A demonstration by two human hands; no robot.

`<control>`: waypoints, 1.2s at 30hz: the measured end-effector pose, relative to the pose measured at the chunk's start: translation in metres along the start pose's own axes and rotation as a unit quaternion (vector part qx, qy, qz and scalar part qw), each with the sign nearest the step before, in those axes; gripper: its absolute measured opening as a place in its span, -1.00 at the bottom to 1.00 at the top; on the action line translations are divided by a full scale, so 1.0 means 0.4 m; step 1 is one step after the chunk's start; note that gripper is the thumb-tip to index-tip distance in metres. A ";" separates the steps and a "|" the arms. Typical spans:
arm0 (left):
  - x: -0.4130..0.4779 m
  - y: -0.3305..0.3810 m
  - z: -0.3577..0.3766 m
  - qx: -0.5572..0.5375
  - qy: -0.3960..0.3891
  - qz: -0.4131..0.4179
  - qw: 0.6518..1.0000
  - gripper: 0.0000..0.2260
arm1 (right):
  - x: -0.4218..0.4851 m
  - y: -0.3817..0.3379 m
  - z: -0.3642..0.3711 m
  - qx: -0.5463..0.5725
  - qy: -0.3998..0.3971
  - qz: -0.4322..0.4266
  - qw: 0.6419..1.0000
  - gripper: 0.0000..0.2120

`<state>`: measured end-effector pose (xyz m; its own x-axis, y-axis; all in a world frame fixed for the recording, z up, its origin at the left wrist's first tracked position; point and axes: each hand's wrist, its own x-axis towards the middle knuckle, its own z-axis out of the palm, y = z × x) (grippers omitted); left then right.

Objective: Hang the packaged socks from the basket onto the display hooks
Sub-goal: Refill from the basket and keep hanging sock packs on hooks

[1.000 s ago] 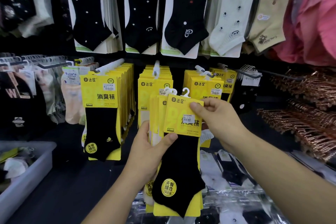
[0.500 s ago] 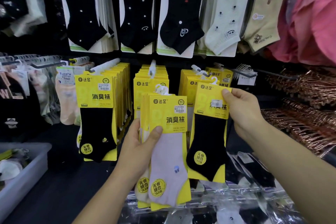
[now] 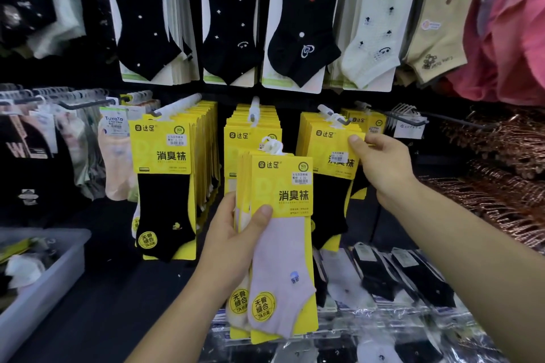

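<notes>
Grips stack mid-frame in left hand. Pinches black pack at hook, centre right, in right hand.

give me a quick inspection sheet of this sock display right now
surface: dark shelf under the hooks, bagged socks lying at right
job's things: yellow sock packs in hand; black-sock pack at right hook; grey basket lower left
clutter: nothing seen
grippers: left hand grips the yellow sock packs; right hand pinches the black-sock pack
cables: nothing seen
surroundings: carded socks above, copper hangers right
</notes>
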<state>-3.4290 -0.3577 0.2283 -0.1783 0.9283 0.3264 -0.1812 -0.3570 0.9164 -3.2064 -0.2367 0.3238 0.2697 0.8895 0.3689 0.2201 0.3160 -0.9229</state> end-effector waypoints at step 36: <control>-0.008 -0.009 0.010 0.009 0.016 0.016 1.000 -0.80 | -0.126 -0.029 -0.067 0.169 -0.022 -0.015 0.985 -0.71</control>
<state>-3.4239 -0.3590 0.2251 -0.2153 0.9127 0.3474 -0.1572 -0.3835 0.9101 -3.1976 -0.2939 0.3187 0.2256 0.8893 0.3978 -0.0994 0.4272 -0.8987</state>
